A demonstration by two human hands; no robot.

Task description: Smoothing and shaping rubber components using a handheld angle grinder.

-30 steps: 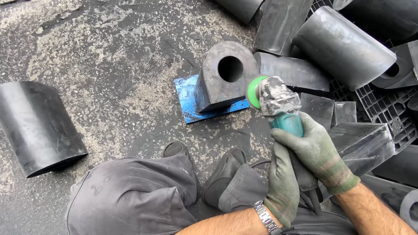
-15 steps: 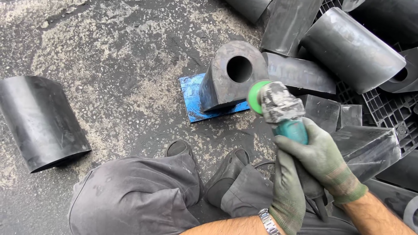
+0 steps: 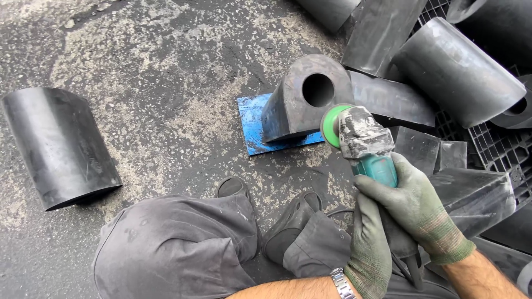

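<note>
- While both gloved hands grip it, the angle grinder (image 3: 366,145) sits right of centre, teal body, dust-caked grey head, green disc (image 3: 331,125) facing left.
- Right hand (image 3: 418,207): green knit glove, fingers wrapped tight over the grinder's teal body from the right side, closed on it.
- Left hand (image 3: 369,249): same kind of glove, fingers curled around the grinder's rear handle just below the right hand; metal wristwatch (image 3: 339,281) on the wrist.
- Disc edge is touching or just beside the right face of the black rubber block (image 3: 302,102); cannot tell true contact.
- Block is D-shaped with a round through-hole, standing upright on a blue plate (image 3: 256,124) that lies flat on the asphalt ground (image 3: 155,66).
- Black cable (image 3: 338,211) runs from the grinder's rear down past the left hand.
- Grey trousers (image 3: 177,249) and two dark shoes (image 3: 288,224) at bottom centre, toes just short of the blue plate.
- A separate black curved piece (image 3: 58,144) lies on the ground at far left, well apart from the block.
- Pile of similar black rubber pieces (image 3: 454,72) fills upper right, some resting on a black plastic pallet (image 3: 493,147).
</note>
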